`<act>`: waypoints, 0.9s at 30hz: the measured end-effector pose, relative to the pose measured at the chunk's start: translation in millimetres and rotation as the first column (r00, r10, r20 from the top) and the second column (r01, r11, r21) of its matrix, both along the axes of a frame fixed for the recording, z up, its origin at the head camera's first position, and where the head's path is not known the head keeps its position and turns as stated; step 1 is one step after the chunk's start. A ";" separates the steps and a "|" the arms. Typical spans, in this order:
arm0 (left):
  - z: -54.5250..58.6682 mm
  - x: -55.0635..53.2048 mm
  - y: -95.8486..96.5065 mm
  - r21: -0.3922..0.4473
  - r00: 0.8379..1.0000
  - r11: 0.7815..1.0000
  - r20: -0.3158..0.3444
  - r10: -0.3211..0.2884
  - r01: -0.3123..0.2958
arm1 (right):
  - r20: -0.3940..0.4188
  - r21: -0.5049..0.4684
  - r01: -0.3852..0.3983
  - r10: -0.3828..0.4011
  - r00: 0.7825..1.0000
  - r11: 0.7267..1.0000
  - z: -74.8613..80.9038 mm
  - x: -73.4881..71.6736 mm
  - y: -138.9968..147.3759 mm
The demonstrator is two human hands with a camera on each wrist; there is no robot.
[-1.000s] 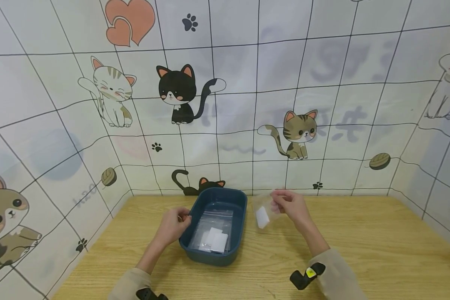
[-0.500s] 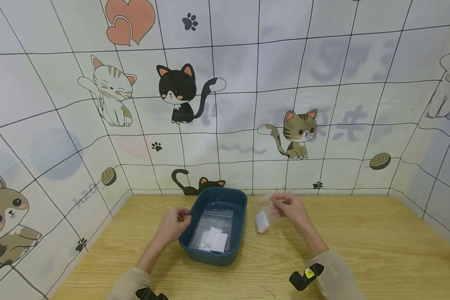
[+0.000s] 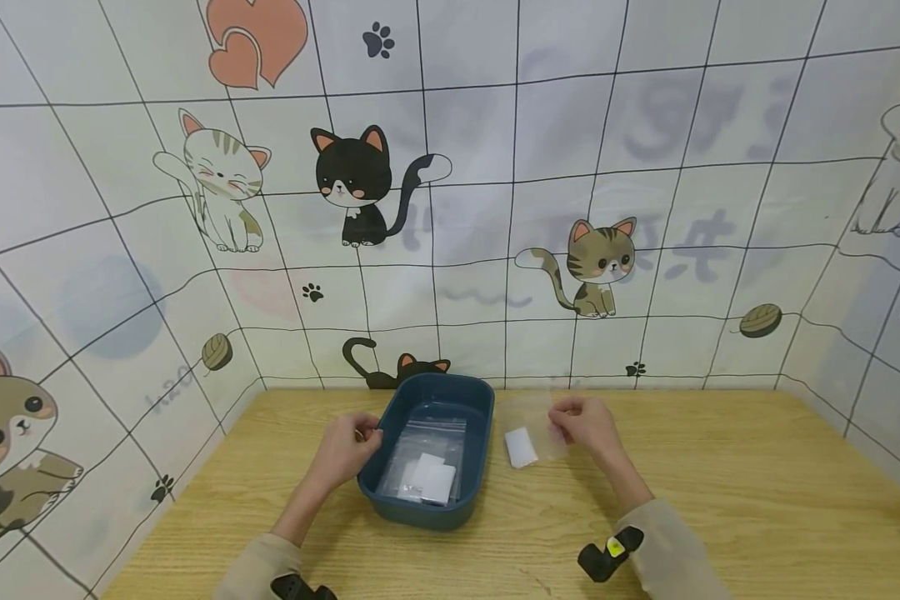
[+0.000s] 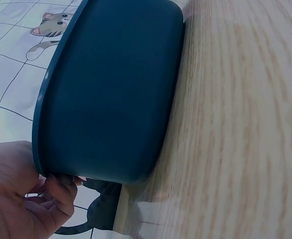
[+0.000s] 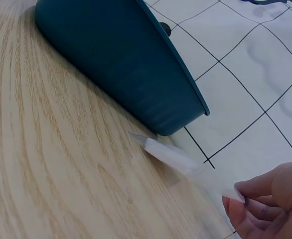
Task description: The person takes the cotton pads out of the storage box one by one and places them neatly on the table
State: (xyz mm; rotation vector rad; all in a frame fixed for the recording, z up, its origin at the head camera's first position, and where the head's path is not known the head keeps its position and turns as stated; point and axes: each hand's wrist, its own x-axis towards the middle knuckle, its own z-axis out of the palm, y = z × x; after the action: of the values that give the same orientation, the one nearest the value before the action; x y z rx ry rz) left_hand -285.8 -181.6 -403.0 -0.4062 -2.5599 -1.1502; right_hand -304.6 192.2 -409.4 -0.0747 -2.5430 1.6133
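Note:
A deep blue plastic bin stands on the table, and inside it lie clear zip bags with white pieces in them. My left hand pinches the bin's left rim between thumb and fingers, also seen in the left wrist view, where the bin's side fills the middle. To the right of the bin, my right hand pinches the edge of another clear zip bag. A white flat block sits in that bag's lower left corner. The right wrist view shows the bag low over the wood.
The wood-grain table reaches out on both sides of the bin. A cloth backdrop with printed cats and grid lines rises behind and at both sides, close to the bin's far end.
My right hand has lowered slightly, and its bag has tipped from hanging to lying flatter, close to the table. The left hand and the bin have stayed put.

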 end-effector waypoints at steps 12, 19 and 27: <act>2.0 0.0 0.6 -0.004 1.000 1.000 0.009 0.006 -0.006 | -0.017 0.191 0.048 -0.045 0.999 0.980 -1.2 1.3 2.8; 2.2 -0.9 1.3 -0.007 0.999 1.000 0.028 0.019 -0.018 | -0.006 0.251 0.063 -0.063 0.998 0.966 -4.1 1.9 3.7; 2.0 -0.3 0.3 0.002 1.000 1.000 0.029 0.013 -0.013 | -0.002 0.279 0.049 -0.050 0.999 0.959 -5.3 4.0 3.9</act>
State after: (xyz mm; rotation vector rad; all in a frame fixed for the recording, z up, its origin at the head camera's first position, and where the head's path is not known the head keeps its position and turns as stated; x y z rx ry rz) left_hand -286.1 -181.3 -401.0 -0.3750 -2.5822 -1.1620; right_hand -300.6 196.1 -414.6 -0.1138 -2.7199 1.2235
